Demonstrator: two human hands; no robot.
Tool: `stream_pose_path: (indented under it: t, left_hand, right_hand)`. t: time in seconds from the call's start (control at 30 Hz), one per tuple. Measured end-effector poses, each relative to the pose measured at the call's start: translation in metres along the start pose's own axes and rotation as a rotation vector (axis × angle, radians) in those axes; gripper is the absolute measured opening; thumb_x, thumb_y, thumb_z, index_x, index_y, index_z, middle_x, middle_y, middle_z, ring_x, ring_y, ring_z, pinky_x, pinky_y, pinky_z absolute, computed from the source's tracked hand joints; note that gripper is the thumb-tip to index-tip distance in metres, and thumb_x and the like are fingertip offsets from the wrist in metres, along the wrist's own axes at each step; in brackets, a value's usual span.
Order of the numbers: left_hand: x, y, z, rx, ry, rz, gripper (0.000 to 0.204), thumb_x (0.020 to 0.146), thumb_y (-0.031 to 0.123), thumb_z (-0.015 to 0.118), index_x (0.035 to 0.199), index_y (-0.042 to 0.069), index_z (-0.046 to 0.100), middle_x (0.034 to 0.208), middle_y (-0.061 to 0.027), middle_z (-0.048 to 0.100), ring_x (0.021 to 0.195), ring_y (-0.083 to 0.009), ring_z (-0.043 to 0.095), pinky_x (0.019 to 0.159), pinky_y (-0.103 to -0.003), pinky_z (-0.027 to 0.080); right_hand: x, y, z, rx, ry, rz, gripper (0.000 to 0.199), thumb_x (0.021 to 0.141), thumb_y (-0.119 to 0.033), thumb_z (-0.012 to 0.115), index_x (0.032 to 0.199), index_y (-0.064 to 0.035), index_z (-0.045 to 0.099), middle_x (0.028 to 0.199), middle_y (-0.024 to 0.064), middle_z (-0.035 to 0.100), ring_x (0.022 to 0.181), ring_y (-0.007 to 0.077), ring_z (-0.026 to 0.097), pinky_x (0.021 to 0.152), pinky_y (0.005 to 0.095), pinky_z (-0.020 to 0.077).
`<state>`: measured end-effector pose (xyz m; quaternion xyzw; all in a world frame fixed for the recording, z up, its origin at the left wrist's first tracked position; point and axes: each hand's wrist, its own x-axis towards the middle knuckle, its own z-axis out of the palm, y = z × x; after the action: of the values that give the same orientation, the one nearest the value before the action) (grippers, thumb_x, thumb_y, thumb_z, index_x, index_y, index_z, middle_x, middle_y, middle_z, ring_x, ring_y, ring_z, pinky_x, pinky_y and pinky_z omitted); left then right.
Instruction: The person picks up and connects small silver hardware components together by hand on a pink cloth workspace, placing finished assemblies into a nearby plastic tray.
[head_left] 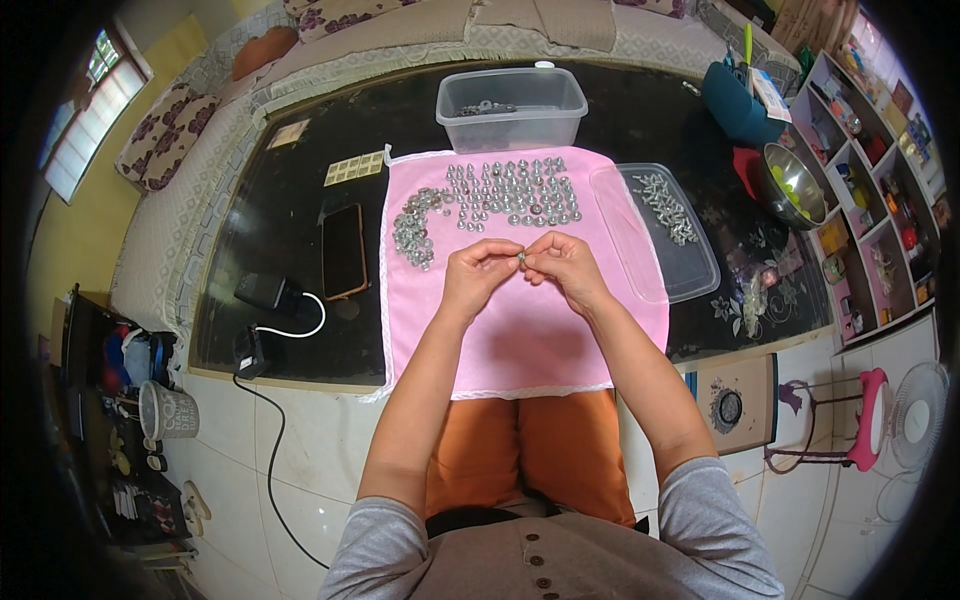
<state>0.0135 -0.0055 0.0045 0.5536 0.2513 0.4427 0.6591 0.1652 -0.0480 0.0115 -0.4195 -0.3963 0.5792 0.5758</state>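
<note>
My left hand (pixel 482 272) and my right hand (pixel 562 268) meet over a pink cloth (pixel 460 345). Thumbs and fingertips of both are pinched on one small shiny piece (pixel 521 257), mostly covered by the fingers; its exact kind cannot be made out. Just beyond the hands, small silvery knob-like pieces (pixel 510 190) stand in rows. A loose heap of clear, round, shiny pieces (pixel 412 235) curves along the cloth's left side. To the right, small silvery screw-like parts (pixel 668 210) lie in a shallow clear plastic tray (pixel 700 275), partly overlapped by another clear plastic lid (pixel 625 240).
A clear plastic tub (pixel 512 130) with dark parts inside stands behind the cloth on the black table (pixel 290 220). A phone (pixel 345 250), a black charger (pixel 268 291) with a white cable and a sticker sheet (pixel 355 169) lie left. A metal bowl (pixel 793 186) and teal container (pixel 738 105) stand right.
</note>
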Motion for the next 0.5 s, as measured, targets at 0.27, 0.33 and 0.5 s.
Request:
stream_pose_path:
  t: [0.27,0.33,0.5]
  left_hand:
    - [0.0000,0.0008,0.0009,-0.037,0.002,-0.063,0.020,0.075,-0.001,0.057,0.094,-0.004,0.054,0.081,-0.0087,0.059,0.074,-0.0115,0.057,0.067,-0.020,0.047]
    - [-0.0001,0.0017,0.0029,-0.088,0.031,-0.038,0.020,0.075,-0.001,0.057,0.095,-0.004,0.054,0.079,-0.0078,0.059,0.072,-0.0111,0.057,0.066,-0.019,0.047]
    - [0.0006,0.0003,0.0023,-0.107,-0.008,-0.054,0.019,0.075,0.000,0.057,0.094,-0.004,0.054,0.081,-0.0080,0.058,0.074,-0.0110,0.056,0.066,-0.019,0.047]
  right_hand:
    - [0.0002,0.0003,0.0012,0.025,0.013,0.000,0.008,0.072,-0.001,0.057,0.077,0.0004,0.051,0.067,0.0089,0.056,0.057,0.0120,0.054,0.052,0.0210,0.0445]
    - [-0.0004,-0.0003,0.0020,0.043,0.010,0.002,0.006,0.073,0.000,0.056,0.077,0.0006,0.051,0.069,0.0095,0.057,0.057,0.0123,0.055,0.053,0.0204,0.0451]
    - [-0.0007,-0.0013,0.0003,0.012,-0.006,0.006,0.006,0.073,0.000,0.056,0.076,0.0004,0.051,0.069,0.0095,0.057,0.058,0.0127,0.055,0.053,0.0206,0.0454]
